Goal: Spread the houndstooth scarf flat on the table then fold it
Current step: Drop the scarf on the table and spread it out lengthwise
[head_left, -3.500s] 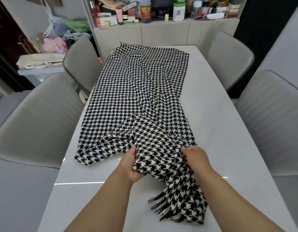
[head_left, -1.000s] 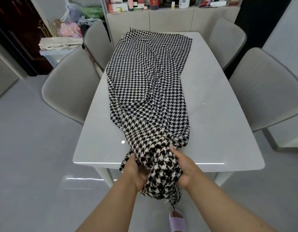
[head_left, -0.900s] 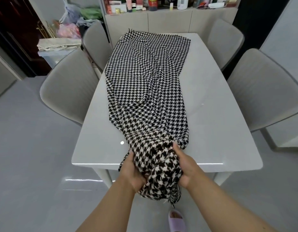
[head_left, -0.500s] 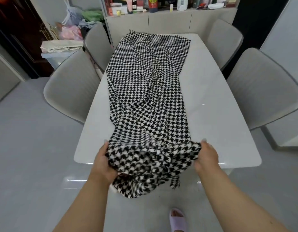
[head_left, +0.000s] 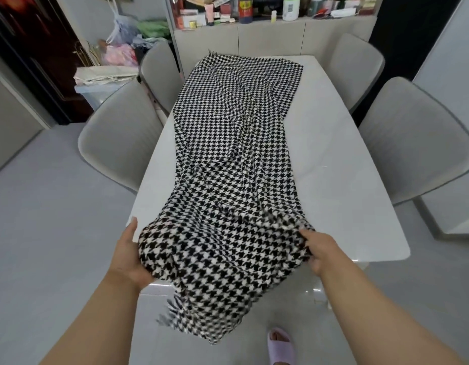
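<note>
The houndstooth scarf [head_left: 236, 143] ran lengthwise straight away from the person down the white glossy table [head_left: 341, 180], far end flat near the back edge, near end draped off the front edge with its fringe hanging. The left hand [head_left: 128, 256] cupped the near left edge and the right hand [head_left: 317, 248] pinched the near right edge, about equally close, each closed on cloth. Soft woven fabric, still rippled with lengthwise creases mid-table.
</note>
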A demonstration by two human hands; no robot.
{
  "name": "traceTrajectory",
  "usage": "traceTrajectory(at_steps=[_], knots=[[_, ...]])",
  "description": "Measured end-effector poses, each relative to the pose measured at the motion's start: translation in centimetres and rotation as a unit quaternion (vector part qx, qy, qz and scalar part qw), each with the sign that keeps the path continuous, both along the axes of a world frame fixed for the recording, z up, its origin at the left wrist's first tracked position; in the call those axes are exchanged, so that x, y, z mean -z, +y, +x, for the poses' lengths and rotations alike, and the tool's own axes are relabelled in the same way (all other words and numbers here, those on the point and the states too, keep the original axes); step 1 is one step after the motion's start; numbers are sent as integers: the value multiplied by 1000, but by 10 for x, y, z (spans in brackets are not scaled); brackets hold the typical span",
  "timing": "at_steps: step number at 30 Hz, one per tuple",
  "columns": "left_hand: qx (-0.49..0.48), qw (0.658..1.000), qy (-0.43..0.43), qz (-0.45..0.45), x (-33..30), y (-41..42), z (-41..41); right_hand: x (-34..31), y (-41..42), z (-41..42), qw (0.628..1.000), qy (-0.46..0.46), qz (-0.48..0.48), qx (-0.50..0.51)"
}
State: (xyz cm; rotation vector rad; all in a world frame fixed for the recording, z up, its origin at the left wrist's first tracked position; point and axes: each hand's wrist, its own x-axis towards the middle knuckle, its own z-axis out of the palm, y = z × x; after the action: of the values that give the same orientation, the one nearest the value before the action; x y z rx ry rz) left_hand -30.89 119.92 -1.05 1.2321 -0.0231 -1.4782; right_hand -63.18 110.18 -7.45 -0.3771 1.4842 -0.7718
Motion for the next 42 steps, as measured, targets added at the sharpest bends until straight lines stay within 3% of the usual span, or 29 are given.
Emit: traceTrajectory(at_steps=[2, 4, 7, 11, 18, 24, 28, 30, 36, 42], knots=[[-4, 999, -27, 19, -2, 2, 10, -3, -6, -11, 997, 29, -21, 75], [1, 995, -74, 64, -2, 2, 22, -15, -13, -24, 976, 168, -58, 130], [-26, 968, -224, 108, 4, -2, 38, -40, -18, -37, 912, 347, -123, 180], [-43, 881, -437, 176, 16, -15, 31, -43, -24, -32, 902, 382, -161, 119], [109, 791, -574, 182, 37, -27, -2, -19, -27, -20, 900, 387, -196, -43], [176, 802, -557, 125, 55, -36, -39, -12, -27, -20, 878, 438, -155, -110], [210, 817, -529, 93, 55, -44, -53, -13, -22, -20, 799, 561, -126, -177], [226, 825, -513, 78, 54, -48, -57, -15, -18, -18, 780, 581, -132, -191], [280, 829, -483, 21, 35, -56, -80, -27, -1, -12, 798, 530, -178, -224], [315, 809, -495, -22, 24, -59, -120, -55, 24, -18, 847, 424, -234, -221]])
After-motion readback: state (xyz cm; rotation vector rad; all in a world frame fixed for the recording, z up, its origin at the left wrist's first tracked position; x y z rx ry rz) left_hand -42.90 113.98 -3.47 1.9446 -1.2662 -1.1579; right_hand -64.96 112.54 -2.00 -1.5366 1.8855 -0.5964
